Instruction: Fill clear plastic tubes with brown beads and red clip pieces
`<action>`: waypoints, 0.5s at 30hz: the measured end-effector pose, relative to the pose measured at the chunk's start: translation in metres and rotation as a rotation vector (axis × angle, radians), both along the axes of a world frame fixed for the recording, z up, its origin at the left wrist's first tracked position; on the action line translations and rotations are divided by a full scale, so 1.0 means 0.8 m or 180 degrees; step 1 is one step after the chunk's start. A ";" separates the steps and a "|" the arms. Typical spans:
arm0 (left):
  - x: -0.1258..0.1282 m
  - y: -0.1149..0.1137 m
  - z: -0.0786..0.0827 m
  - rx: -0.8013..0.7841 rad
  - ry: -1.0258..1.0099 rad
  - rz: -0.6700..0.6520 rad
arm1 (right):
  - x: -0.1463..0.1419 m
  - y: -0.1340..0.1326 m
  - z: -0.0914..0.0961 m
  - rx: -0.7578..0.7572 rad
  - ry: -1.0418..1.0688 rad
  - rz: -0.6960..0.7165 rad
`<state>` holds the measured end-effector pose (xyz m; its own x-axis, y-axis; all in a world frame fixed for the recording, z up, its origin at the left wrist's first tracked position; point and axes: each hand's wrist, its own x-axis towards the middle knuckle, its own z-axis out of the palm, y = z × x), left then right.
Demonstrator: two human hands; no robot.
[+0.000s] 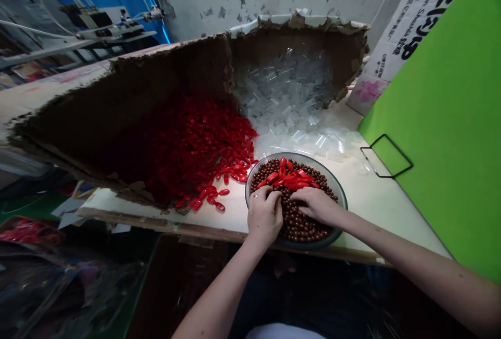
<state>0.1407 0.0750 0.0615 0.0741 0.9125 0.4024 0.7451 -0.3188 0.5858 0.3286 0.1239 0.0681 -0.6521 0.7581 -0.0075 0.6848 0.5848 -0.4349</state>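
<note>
A round bowl [341, 193] with a grey rim holds many glossy brown beads [301, 229]. Small red plastic pieces [291, 180] lie heaped on the beads toward the bowl's far side. My left hand [266, 214] is over the bowl's left part, fingers bent and drawn together close to the red pieces. From the right, my right hand [315, 204] reaches in with its fingertips curled down at the beads, just below the red heap. Whatever either hand pinches is hidden by the fingers.
A torn cardboard box [176, 62] lies open behind the bowl, one part holding a red heap [195, 141], the other clear plastic pieces [289, 88]. Some spill onto the white tabletop [391, 214]. A green panel [450, 120] with a black wire loop [403, 156] stands right.
</note>
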 end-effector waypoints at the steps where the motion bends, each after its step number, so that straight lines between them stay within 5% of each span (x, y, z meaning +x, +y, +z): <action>1: 0.000 0.000 0.000 -0.0014 0.0020 -0.0016 | -0.002 -0.001 -0.001 -0.0160 0.0169 -0.0084; 10: -0.002 0.000 -0.004 -0.0017 -0.0171 0.0020 | 0.003 -0.005 0.008 -0.1682 0.1975 -0.0521; 15: -0.002 0.002 -0.001 0.0053 -0.0476 -0.0043 | 0.008 -0.015 0.020 -0.1921 0.2591 -0.0818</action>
<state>0.1391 0.0764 0.0609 0.0245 0.9049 0.4250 0.6456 -0.3389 0.6844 0.3350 0.1116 0.0844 -0.4495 0.8911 -0.0618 0.1269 -0.0048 -0.9919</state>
